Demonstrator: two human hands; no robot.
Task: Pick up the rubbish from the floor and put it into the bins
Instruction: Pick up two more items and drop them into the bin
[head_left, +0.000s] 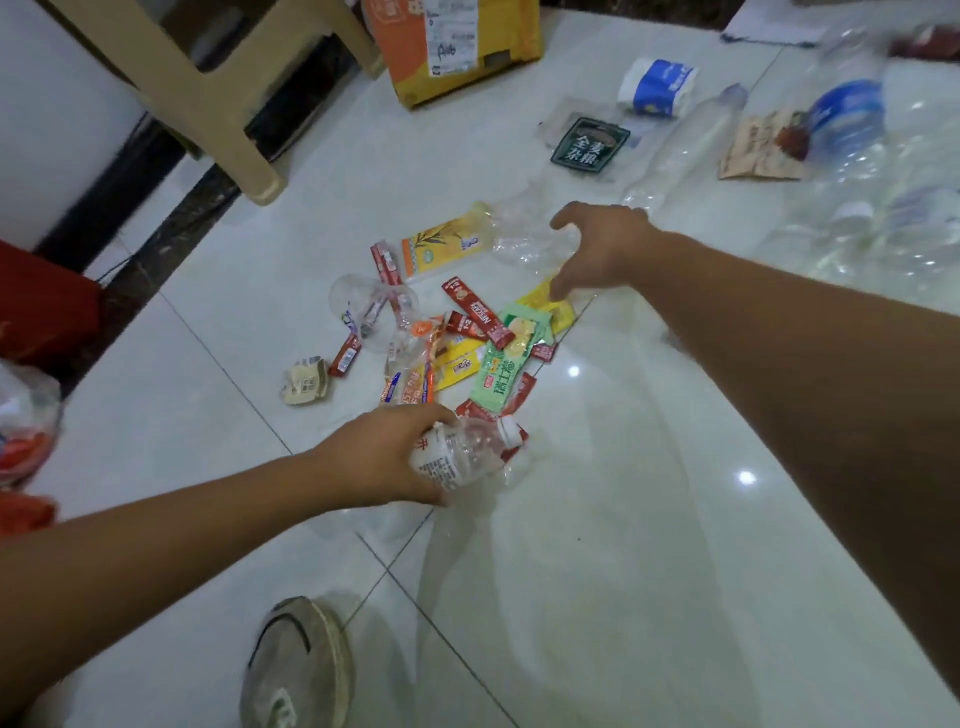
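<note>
Head view, looking down at a white tiled floor (623, 519).

Left grip (384, 457): bare hand, fingers curled round a small clear bottle (462, 452) with a white printed label and a red cap. The bottle lies on its side in the hand, cap pointing right, just above the floor at the near edge of the litter pile.

Right grip (602, 249): bare hand, fingers spread and loosely bent, holding nothing. It hovers at the far side of the pile, the thumb over a crushed clear bottle with a yellow label (452, 241), one fingertip at a yellow wrapper (545, 301). Contact cannot be told.

Pile between the two hands, all on the floor:
- red Nescafé sachet (475, 312)
- green snack wrapper (501, 371)
- clear plastic cup (363, 306) on its side
- crumpled beige wrapper (306, 382), a little apart to the left

Further back:
- dark green packet (589, 145)
- wrapped toilet roll (657, 85)
- blue-labelled clear bottle (852, 114), blurred
- orange and yellow cardboard box (457, 47)
- beige plastic chair leg (228, 119)

A shoe (298, 670) shows at the bottom edge.
</note>
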